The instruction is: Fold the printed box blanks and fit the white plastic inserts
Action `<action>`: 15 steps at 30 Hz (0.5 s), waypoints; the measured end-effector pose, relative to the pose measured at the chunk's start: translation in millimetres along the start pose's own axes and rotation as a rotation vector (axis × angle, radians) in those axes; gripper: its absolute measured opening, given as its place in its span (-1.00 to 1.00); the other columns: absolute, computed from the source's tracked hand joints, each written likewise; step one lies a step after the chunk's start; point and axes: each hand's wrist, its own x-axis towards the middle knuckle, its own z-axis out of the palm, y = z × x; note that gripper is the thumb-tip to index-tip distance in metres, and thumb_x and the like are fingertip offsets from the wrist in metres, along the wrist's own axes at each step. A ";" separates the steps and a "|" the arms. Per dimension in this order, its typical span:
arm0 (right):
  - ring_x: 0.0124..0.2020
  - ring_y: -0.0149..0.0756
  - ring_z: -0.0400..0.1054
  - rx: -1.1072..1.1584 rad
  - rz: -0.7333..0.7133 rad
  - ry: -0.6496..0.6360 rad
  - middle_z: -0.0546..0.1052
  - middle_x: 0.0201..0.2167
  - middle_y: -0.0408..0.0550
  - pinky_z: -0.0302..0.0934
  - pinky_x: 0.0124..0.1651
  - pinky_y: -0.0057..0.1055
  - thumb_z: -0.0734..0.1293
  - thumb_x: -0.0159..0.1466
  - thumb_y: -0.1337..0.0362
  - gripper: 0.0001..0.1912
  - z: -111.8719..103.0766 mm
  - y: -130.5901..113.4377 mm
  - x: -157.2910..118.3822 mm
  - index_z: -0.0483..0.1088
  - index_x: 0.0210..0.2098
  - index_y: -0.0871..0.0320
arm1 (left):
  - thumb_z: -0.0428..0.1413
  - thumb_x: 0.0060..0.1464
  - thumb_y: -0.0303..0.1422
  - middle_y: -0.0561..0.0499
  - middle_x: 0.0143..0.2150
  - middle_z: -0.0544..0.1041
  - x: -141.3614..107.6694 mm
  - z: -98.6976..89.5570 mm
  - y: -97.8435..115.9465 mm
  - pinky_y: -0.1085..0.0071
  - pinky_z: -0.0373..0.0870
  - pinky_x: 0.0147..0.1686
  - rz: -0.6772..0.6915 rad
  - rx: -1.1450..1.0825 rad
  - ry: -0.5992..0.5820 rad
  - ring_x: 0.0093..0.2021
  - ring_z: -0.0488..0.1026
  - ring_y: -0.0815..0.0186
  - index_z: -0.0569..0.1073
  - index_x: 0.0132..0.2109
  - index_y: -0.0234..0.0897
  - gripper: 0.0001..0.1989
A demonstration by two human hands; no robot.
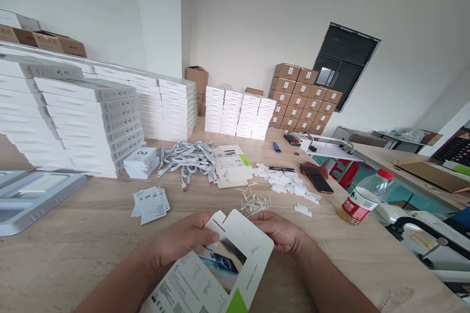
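Note:
A printed white cardboard package [216, 279], flat with a green corner and a picture of a device on it, is held low in front of me over the table. My left hand [185, 237] grips its upper left edge, the thumb lying on the printed face. Closed on the upper right edge is my right hand [277, 231], its fingers partly behind the card. Just beyond the package lies a loose pile of small white sticks [256, 204]. Further back, a similar flat package [231, 164] rests beside a heap of coiled white cables [191, 159].
Tall stacks of white boxes [121, 129] stand on the left, near a grey tray [44, 200] and printed leaflets [152, 204]. Small white paper pieces [290, 183], a phone [318, 179] and a red-capped bottle [365, 198] are on the right. Brown cartons [299, 100] are stacked behind.

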 end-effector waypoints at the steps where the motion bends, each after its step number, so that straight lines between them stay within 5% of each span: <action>1: -0.75 -0.57 0.07 -0.017 -0.017 0.032 0.27 -0.76 -0.33 -0.11 -0.68 -0.58 0.48 0.05 -0.03 -0.59 0.9 -0.4 0.7 0.44 -0.48 0.23 | 0.26 -0.05 -0.21 -0.07 -0.21 0.66 -0.2 0.2 0.6 0.39 0.40 -0.28 -0.008 0.026 0.004 -0.27 0.57 0.16 0.56 -0.17 -0.30 -0.68; 6: -0.62 -0.51 0.23 -0.187 -0.067 0.047 0.45 -0.61 -0.24 0.01 -0.59 -0.59 0.44 0.03 0.27 -0.87 8.9 -6.9 -2.0 0.49 -0.44 0.22 | 0.21 -0.04 -0.26 0.00 -0.34 0.63 1.9 -0.6 -1.1 0.43 0.35 -0.39 -0.101 0.210 0.138 -0.34 0.54 0.18 0.54 -0.28 -0.28 -0.81; 8: -0.53 -0.46 0.32 -0.296 -0.078 0.035 0.53 -0.48 -0.21 0.12 -0.51 -0.57 0.44 0.00 0.35 -0.81 12.7 -8.9 -4.7 0.51 -0.34 0.19 | 0.20 -0.05 -0.27 0.01 -0.37 0.61 3.2 -0.7 -2.3 0.44 0.32 -0.43 -0.116 0.252 0.173 -0.36 0.54 0.17 0.52 -0.32 -0.28 -0.83; 15: -0.44 -0.39 0.39 -0.329 -0.138 0.052 0.56 -0.41 -0.17 0.19 -0.43 -0.53 0.46 0.02 0.33 -0.77 17.2 -8.2 -7.8 0.45 -0.30 0.18 | 0.14 -0.02 -0.30 0.06 -0.41 0.57 1.0 3.3 0.8 0.47 0.24 -0.46 -0.062 0.235 0.096 -0.42 0.49 0.25 0.49 -0.33 -0.25 -0.88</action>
